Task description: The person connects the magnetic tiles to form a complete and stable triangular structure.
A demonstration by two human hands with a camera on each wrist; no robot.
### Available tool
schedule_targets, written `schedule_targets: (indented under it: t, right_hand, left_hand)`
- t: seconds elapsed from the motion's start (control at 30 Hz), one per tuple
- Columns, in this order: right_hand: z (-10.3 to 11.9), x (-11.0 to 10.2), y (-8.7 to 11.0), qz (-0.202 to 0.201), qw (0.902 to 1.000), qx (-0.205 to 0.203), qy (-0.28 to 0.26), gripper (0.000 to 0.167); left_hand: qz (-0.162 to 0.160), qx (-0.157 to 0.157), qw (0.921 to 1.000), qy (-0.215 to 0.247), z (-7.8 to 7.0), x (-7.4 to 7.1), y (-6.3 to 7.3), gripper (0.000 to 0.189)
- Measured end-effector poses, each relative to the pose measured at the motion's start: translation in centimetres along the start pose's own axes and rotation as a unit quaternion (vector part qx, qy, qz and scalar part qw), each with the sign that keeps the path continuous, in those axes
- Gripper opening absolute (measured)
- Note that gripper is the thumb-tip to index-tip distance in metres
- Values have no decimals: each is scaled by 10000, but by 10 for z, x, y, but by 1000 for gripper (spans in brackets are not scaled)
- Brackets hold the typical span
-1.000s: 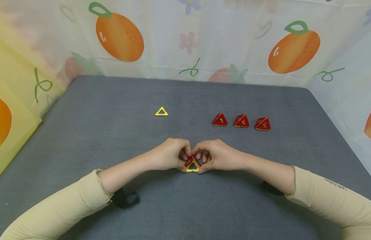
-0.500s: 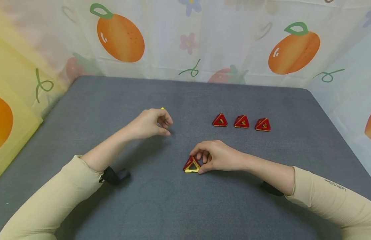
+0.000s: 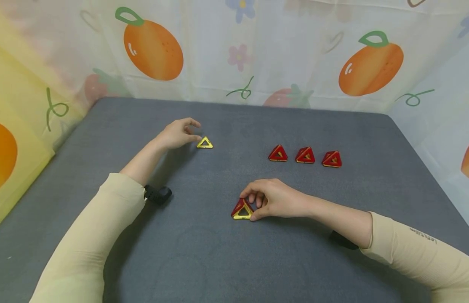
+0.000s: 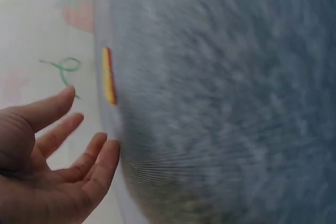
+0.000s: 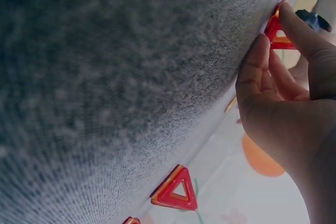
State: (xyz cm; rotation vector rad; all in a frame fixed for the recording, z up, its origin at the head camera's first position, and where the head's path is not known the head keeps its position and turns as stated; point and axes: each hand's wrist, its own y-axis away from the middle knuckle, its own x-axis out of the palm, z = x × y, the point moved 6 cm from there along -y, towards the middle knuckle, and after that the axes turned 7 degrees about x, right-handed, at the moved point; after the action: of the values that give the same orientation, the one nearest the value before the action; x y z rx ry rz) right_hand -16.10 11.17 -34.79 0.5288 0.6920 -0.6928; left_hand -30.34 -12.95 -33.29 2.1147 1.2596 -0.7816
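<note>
Over the far left part of the table, my left hand (image 3: 177,134) has its fingers spread and holds nothing. Its thumb is right at the left side of a flat yellow triangle tile (image 3: 205,147) with a cut-out middle. In the left wrist view that tile (image 4: 108,77) shows edge-on, just beyond the thumb. Nearer the front, my right hand (image 3: 274,198) pinches a small pyramid (image 3: 237,208) of triangle tiles between thumb and fingers. One face of it is yellow, another red. In the right wrist view the fingers cover part of the pyramid (image 5: 274,27).
Three red pyramids stand in a row at the back right: a left one (image 3: 278,158), a middle one (image 3: 305,160) and a right one (image 3: 331,164). The grey table (image 3: 204,261) ends at a fruit-printed curtain (image 3: 208,50). A black strap (image 3: 157,195) circles the left wrist.
My left hand has let go of the pyramid and moved forward and left to beside the yellow tile. The right hand has stayed on the pyramid.
</note>
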Motion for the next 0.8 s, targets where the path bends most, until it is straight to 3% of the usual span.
schedule_targets:
  t: [0.13, 0.27, 0.8]
  right_hand:
    - [1, 0, 0, 28, 10000, -1, 28, 44]
    - [2, -1, 0, 55, 10000, -1, 41, 44]
    - [-1, -2, 1, -16, 10000, 55, 70, 44]
  left_hand:
    - [377, 102, 9991, 135, 9, 8, -6, 55]
    - [530, 143, 9982, 228, 13, 15, -10, 54]
    - [420, 338, 9984, -176, 11, 22, -14, 49]
